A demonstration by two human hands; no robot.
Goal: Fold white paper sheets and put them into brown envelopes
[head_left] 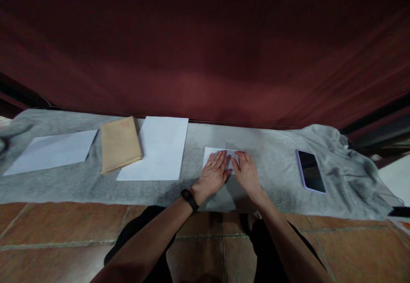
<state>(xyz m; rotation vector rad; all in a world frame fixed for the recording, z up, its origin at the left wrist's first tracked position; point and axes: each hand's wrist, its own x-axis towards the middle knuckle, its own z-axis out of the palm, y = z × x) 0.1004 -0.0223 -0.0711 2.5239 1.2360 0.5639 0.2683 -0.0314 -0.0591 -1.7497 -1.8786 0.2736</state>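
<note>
Small white rectangular paper (209, 153), on a grey cloth cover (272, 172), between the brown envelope-like packet (120, 144) and the purple-edged black phone (311, 172). Left hand (214, 175), black wristband, laid flat on it, fingers slightly apart; right hand (248, 173), fingers close together, fingertips upon its right part.

Head view: our left hand (215, 175) and right hand (248, 175) lie on a small white paper (209, 152) over grey cloth (272, 167). To our left, a brown envelope (120, 143) overlaps a larger white sheet (163, 146); another sheet (54, 150) lies beyond. Phone (310, 171) at right.
</note>
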